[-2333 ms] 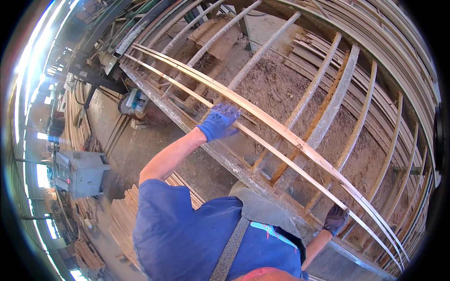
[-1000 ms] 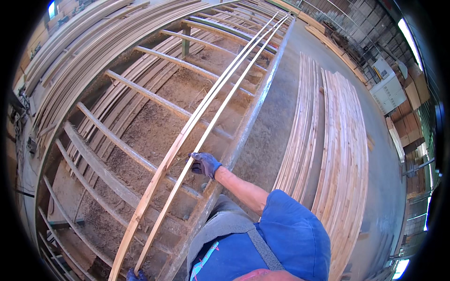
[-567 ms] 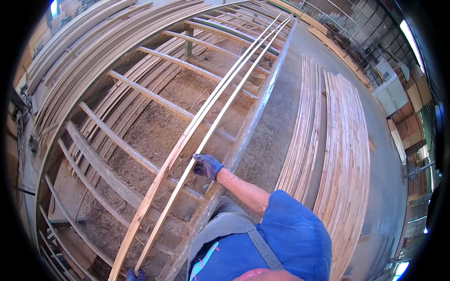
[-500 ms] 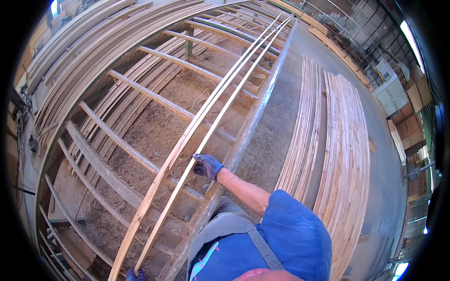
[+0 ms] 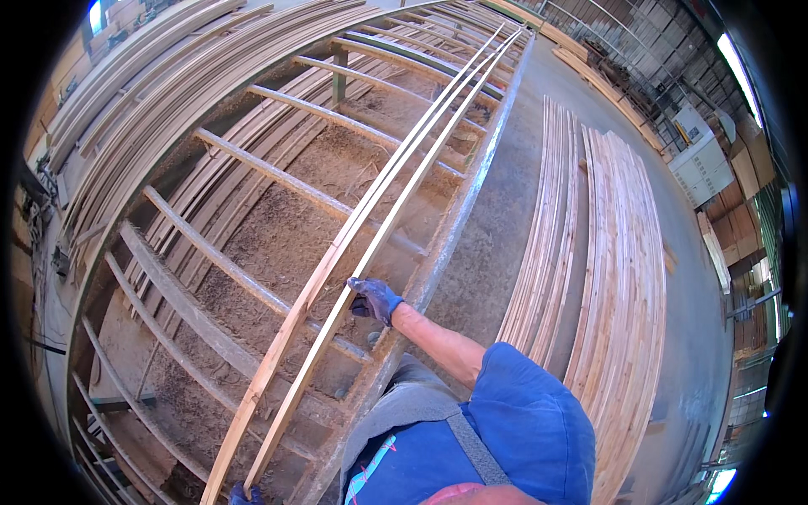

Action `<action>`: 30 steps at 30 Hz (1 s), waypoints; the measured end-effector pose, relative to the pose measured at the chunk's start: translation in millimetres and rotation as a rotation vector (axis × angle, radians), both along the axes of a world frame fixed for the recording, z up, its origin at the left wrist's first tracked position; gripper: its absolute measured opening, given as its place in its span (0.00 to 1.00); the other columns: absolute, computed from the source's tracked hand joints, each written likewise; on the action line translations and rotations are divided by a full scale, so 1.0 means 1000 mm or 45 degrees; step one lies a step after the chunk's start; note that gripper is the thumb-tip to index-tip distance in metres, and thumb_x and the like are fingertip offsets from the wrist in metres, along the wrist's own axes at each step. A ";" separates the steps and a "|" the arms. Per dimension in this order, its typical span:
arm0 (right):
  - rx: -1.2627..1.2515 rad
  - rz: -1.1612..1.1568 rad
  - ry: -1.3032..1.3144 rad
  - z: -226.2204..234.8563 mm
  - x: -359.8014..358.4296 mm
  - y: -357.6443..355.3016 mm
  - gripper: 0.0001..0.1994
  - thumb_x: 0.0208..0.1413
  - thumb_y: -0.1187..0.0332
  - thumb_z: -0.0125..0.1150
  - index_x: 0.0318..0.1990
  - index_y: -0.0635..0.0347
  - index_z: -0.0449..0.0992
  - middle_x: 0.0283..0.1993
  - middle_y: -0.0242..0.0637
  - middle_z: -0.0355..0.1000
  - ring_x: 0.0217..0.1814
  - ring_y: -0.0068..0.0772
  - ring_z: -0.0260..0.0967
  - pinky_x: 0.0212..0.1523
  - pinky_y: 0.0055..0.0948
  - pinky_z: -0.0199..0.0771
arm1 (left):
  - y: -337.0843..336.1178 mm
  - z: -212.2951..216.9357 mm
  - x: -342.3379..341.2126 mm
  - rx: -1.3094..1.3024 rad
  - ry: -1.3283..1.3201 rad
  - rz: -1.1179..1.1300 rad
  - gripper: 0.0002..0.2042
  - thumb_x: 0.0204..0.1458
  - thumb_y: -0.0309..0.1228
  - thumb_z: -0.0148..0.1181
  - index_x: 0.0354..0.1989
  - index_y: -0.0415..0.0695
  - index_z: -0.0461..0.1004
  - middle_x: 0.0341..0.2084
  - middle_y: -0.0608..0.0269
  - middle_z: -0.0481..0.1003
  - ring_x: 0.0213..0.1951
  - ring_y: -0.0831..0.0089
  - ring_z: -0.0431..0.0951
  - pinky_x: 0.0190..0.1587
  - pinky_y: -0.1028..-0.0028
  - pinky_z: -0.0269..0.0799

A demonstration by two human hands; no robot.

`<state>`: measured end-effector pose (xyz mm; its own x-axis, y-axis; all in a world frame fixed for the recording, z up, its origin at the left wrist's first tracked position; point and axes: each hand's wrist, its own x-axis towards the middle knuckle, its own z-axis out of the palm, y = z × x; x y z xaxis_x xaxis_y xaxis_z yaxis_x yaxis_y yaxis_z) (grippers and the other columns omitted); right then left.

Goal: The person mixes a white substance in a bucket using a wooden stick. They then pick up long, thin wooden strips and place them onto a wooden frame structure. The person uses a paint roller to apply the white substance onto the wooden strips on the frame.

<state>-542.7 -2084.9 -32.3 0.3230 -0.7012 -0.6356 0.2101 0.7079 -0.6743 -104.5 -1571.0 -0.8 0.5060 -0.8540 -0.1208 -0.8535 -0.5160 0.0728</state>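
Observation:
Two long, narrow wooden strips run side by side along a rusty roller conveyor (image 5: 484,177). My right hand (image 5: 375,301), in a dark blue work glove, is closed on the right edge of the nearer wooden strip (image 5: 391,220). At the bottom edge of the view, my left hand (image 5: 245,495), also gloved, grips that same strip close to its near end; most of this hand is cut off. The other wooden strip (image 5: 313,290) lies just left of it, touched by neither hand. A narrow gap parts the two strips, closing toward the far end.
Sawdust (image 5: 278,215) covers the ground beneath the rollers. Long boards (image 5: 619,278) lie stacked on the floor to the right. More stacked lengths of timber (image 5: 160,109) stand beyond the conveyor's left side. A pale cabinet (image 5: 703,168) stands at the far right.
The strip in my hands has rolled slightly, showing a broader face now. Both strips' near ends have shifted a little to the right. My hands keep nearly the same places.

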 end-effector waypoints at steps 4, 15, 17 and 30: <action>-0.106 -0.014 0.123 0.009 -0.002 0.001 0.22 0.53 0.47 0.63 0.43 0.56 0.75 0.34 0.34 0.76 0.30 0.27 0.74 0.30 0.27 0.75 | -0.008 0.003 -0.001 -0.001 0.018 -0.029 0.25 0.50 0.46 0.62 0.53 0.43 0.74 0.42 0.42 0.77 0.41 0.47 0.78 0.42 0.56 0.74; -0.370 -0.150 0.233 0.009 -0.005 0.006 0.26 0.50 0.44 0.65 0.37 0.63 0.77 0.27 0.38 0.75 0.24 0.29 0.74 0.25 0.28 0.77 | -0.035 0.050 -0.026 0.184 0.224 0.032 0.26 0.51 0.44 0.63 0.55 0.42 0.73 0.44 0.40 0.76 0.41 0.49 0.78 0.43 0.58 0.73; -0.365 -0.173 0.191 0.010 -0.005 0.010 0.26 0.50 0.44 0.66 0.38 0.62 0.78 0.26 0.37 0.75 0.24 0.29 0.74 0.25 0.29 0.77 | -0.070 0.090 -0.052 0.279 0.409 0.250 0.26 0.53 0.46 0.61 0.56 0.43 0.73 0.42 0.41 0.77 0.39 0.51 0.78 0.42 0.59 0.72; -0.973 -0.321 0.656 0.013 -0.012 0.074 0.12 0.59 0.66 0.58 0.46 0.64 0.74 0.32 0.36 0.75 0.29 0.22 0.71 0.32 0.25 0.74 | -0.121 0.062 -0.105 -0.249 0.142 -0.530 0.19 0.52 0.41 0.59 0.47 0.42 0.77 0.37 0.47 0.78 0.37 0.48 0.77 0.42 0.56 0.71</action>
<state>-554.7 -2011.2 -19.6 -0.0858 -0.9963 0.0012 -0.1558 0.0122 -0.9877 -209.7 -1692.1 61.7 0.1088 -0.9937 0.0283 -0.9663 -0.0990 0.2378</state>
